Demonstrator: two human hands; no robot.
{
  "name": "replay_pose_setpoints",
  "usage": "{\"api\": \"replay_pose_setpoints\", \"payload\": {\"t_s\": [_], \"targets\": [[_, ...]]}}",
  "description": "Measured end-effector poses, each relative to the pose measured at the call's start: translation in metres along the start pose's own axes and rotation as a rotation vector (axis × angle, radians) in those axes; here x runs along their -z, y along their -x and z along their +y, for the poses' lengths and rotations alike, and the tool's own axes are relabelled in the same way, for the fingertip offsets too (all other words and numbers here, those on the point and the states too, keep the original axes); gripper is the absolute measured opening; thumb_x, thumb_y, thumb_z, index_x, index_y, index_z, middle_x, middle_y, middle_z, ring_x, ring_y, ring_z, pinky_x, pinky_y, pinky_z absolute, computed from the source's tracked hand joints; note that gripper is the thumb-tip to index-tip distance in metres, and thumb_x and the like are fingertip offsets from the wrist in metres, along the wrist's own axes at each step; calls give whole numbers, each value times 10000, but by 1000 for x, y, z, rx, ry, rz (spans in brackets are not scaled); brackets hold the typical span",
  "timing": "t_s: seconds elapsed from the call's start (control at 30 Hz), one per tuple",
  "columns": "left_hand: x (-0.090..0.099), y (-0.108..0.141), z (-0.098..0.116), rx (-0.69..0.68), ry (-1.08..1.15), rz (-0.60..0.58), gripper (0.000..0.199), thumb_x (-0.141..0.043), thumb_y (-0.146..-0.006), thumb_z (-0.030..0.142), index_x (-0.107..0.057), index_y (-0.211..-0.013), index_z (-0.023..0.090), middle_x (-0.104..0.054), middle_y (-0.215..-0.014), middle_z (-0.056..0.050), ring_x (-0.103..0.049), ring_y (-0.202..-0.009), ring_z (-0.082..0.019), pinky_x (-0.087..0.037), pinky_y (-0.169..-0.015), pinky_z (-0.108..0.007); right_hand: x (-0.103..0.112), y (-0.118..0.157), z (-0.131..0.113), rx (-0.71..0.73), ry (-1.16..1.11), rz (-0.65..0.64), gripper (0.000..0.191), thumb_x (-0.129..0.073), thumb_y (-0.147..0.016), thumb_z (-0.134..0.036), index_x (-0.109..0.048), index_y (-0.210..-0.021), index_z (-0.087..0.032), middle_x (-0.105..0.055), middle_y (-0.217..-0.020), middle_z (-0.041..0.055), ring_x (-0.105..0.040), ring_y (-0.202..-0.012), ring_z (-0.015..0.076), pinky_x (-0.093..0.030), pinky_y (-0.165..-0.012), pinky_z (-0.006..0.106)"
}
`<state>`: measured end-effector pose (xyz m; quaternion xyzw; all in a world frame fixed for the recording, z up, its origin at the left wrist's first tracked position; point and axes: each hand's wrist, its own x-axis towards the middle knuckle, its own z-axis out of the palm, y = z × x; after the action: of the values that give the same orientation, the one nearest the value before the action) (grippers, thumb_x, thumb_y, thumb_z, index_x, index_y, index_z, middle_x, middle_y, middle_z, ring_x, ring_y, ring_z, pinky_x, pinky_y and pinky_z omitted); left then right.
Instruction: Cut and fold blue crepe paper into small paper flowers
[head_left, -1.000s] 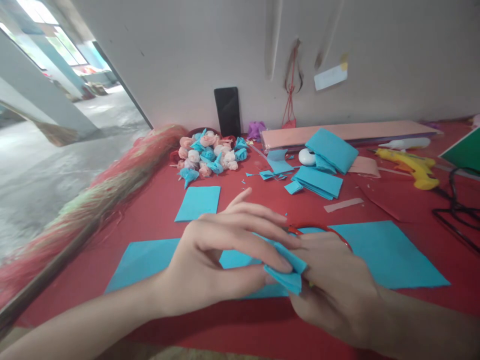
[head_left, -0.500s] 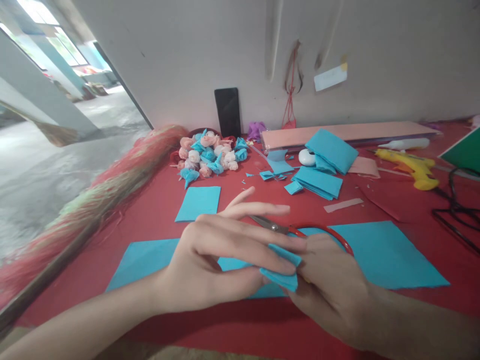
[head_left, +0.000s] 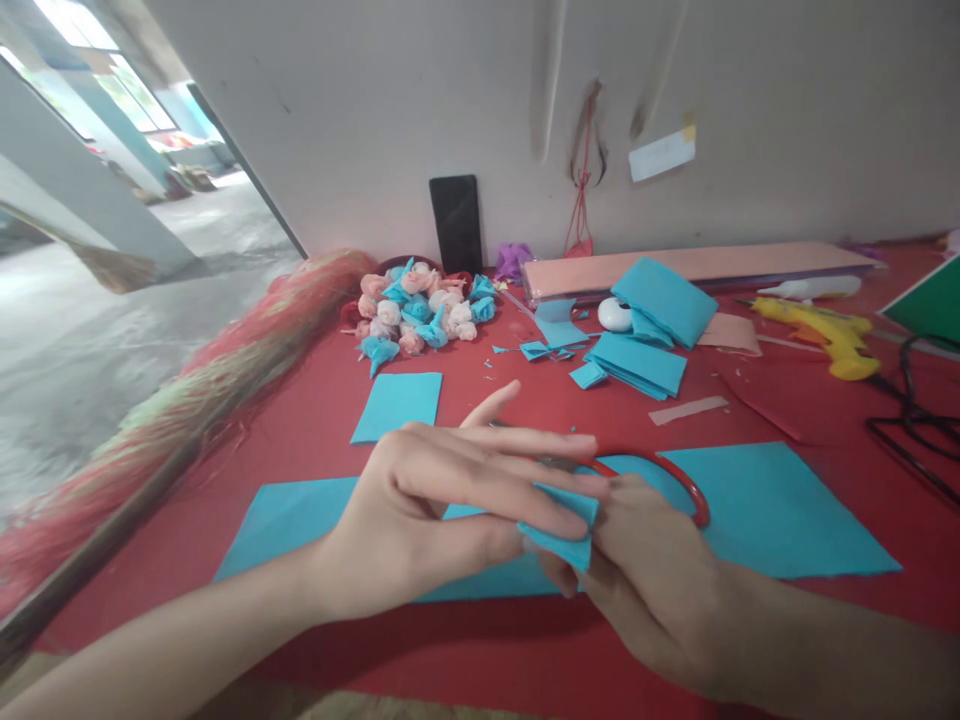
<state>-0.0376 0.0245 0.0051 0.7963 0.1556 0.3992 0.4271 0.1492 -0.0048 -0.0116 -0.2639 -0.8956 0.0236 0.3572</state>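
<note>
our left hand [head_left: 442, 510] and right hand [head_left: 660, 580] pinch a small blue paper piece [head_left: 561, 530], partly hiding the red-handled scissors [head_left: 694, 495] lying behind.

- Looks papery and matt on the held blue piece [head_left: 562, 545].
- Similar matt paper on the wide blue sheet [head_left: 787, 515] and folded blue stack [head_left: 637, 365].
- Crinkled and soft-looking on the heap of rosettes [head_left: 416, 308].
- Smooth, dark and slightly glossy on the phone [head_left: 457, 222].
- Smooth, hard yellow plastic on the glue gun [head_left: 844, 345].
- Glossy red on the scissors handle [head_left: 701, 503]; grey metal on the partly hidden blades [head_left: 559, 464].
- Rough and stringy on the red fringe [head_left: 247, 325]; wood-like on the pole [head_left: 112, 535].
- Mostly smooth and matt on the red tabletop [head_left: 465, 650].
</note>
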Motion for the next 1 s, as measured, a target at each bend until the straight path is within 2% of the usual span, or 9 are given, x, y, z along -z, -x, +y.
{"api": "replay_pose_setpoints", "payload": {"t_s": [0.17, 0.23, 0.37, 0.5, 0.57, 0.63, 0.73, 0.83, 1.0], "targets": [[-2, -1, 3, -17, -26, 53, 355, -642, -771, 73, -679, -1034, 309, -707, -1037, 22, -642, -1034, -175, -241, -1150, -376, 4, 2, 1, 189, 129, -25, 324, -348, -880, -34, -527, -634, -146, -525, -558, 13, -416, -477, 141, -172, -419, 304], [-2, -1, 5, -43, -77, 82, 397, -649, -744, 47, -677, -1036, 315, -710, -1022, 12, -670, -972, -183, -272, -1135, -398, 6, 2, -1, 58, -45, -74, 233, -409, -859, -52, -520, -682, -156, -518, -568, -3, -398, -459, 124, -174, -401, 294], [-2, -2, 7, -55, -194, 175, 449, -644, -711, -10, -686, -1009, 323, -717, -986, 23, -705, -853, -174, -404, -1062, -400, 12, -3, -9, -346, -395, -261, 139, -393, -903, -128, -443, -801, -208, -504, -590, -79, -447, -454, 59, -333, -425, 181], [-1, -4, 9, -22, -197, 369, 503, -608, -661, -95, -716, -916, 325, -731, -881, 87, -712, -799, -145, -530, -941, -287, 21, -12, -7, -427, -209, -278, 180, -379, -898, -178, -501, -773, -222, -566, -625, -57, -528, -540, 89, -387, -520, 206], [-1, -5, 12, 14, -172, 423, 510, -602, -636, -117, -729, -865, 321, -731, -837, 101, -713, -796, -147, -554, -896, -250, 24, -8, 3, -471, -58, -393, 183, -413, -866, -202, -558, -756, -220, -603, -620, -30, -559, -523, 128, -391, -475, 234], [0, -5, 16, 54, -140, 425, 508, -604, -623, -125, -736, -837, 316, -733, -804, 102, -709, -817, -146, -554, -876, -209, 22, 7, 19, -521, 76, -505, 165, -458, -850, -245, -598, -936, -226, -676, -835, 28, -638, -669, 199, -490, -540, 306], [0, -4, 20, 119, -55, 404, 492, -619, -640, -111, -739, -825, 328, -736, -796, 104, -708, -814, -126, -559, -804, -134, 12, 39, 42, -421, 308, -527, 396, -503, -798, -235, -543, -1175, -122, -606, -1138, 182, -618, -962, 340, -535, -714, 499], [-1, -3, 21, 198, 91, 377, 425, -627, -710, -46, -735, -844, 342, -739, -830, 96, -714, -766, -119, -580, -692, -115, 1, 58, 50, -387, 320, -533, 511, -480, -745, -120, -497, -1255, -99, -551, -1221, 196, -577, -1061, 331, -542, -782, 475], [-4, -5, 22, 274, 293, 362, 293, -648, -752, 37, -744, -821, 305, -748, -809, 61, -717, -738, -139, -596, -673, -147, -3, 49, 42, -384, 248, -533, 689, -427, -604, 3, -488, -1278, -123, -622, -942, 124, -645, -697, 209, -565, -548, 309]]}}
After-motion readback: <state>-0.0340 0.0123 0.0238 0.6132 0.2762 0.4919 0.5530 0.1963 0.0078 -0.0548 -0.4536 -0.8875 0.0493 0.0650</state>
